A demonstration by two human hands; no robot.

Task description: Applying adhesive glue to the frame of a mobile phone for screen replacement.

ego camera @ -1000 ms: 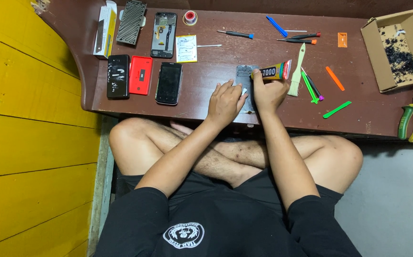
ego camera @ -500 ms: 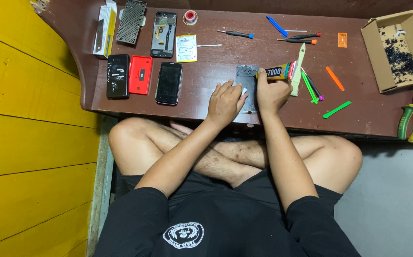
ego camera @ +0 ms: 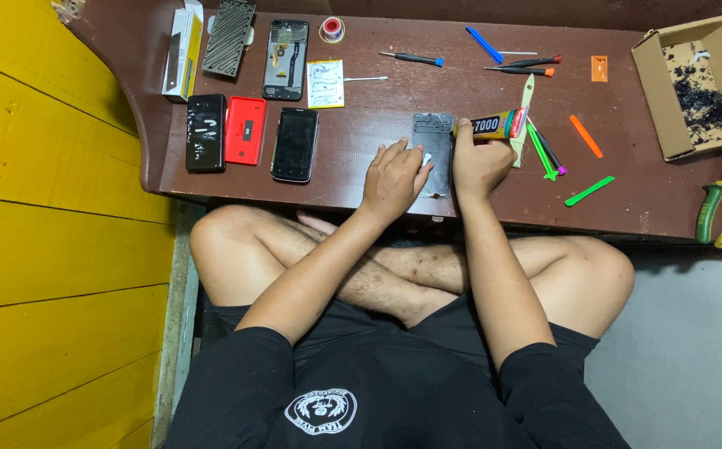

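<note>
Head view, looking straight down on a dark brown worktop (ego camera: 361,166) and crossed bare legs below its near edge. Left hand (ego camera: 394,176) resting flat, fingers spread and released, on the left part of a grey phone panel (ego camera: 432,131) lying near the middle of the near edge; a small white scrap showing between the fingers. Right hand (ego camera: 477,162) clenched around the base of a yellow glue tube (ego camera: 494,125), tube lying level just right of the panel's top, red cap end pointing right.

Toward the left edge: black phone (ego camera: 206,132), red phone shell (ego camera: 245,130) and another black phone (ego camera: 295,144), side by side. Behind them, along the far edge: white and yellow box (ego camera: 183,48), ribbed grey plate (ego camera: 229,37), opened phone frame (ego camera: 285,59), small red tape roll (ego camera: 332,29).

Right of the tube: green pry sticks (ego camera: 589,190), orange pry stick (ego camera: 585,135), blue-handled screwdriver (ego camera: 411,58) farther back. At the far right corner, open cardboard box (ego camera: 664,91) with dark crumbs inside; green-handled pliers (ego camera: 719,208) by the right edge, near side.
</note>
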